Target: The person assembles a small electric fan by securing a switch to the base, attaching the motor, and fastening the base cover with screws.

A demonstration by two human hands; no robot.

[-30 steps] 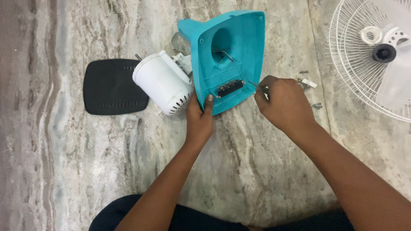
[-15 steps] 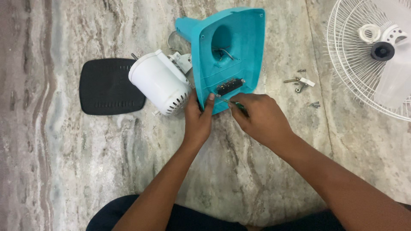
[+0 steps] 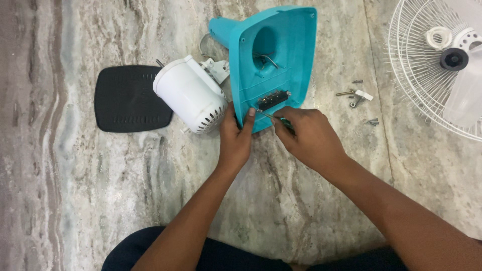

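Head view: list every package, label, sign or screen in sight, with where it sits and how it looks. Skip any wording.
None in view: no package, sign or screen, and no sticker shows on any part.
The teal fan base shell, steadied by the left hand, is plain plastic.
The white motor housing, left of it, is unmarked.
The black base plate, at far left on the floor, bears only rows of slots.

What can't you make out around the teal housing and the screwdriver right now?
Head view only:
- Screwdriver: handle hidden inside the right hand; tip too small to tell what it touches.
- Black switch block in the teal housing: details too small.
- Left hand: palm side hidden behind the housing's edge.
- Fan guard: cut off by the right edge.
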